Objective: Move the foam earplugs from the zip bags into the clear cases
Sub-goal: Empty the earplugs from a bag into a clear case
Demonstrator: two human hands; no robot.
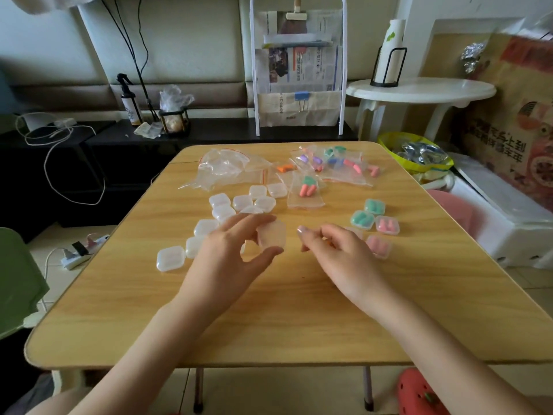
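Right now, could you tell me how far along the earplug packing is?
Done: four filled cases sit at right. In hand: the left hand holds a clear case; the right hand is curled beside it. Left: several bagged earplugs and empty cases.

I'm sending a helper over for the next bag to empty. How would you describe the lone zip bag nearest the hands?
On the wooden folding table, look just beyond the empty clear cases, toward the centre. One small zip bag lies apart from the far pile of bags. It alone holds pink-and-green earplugs standing side by side.
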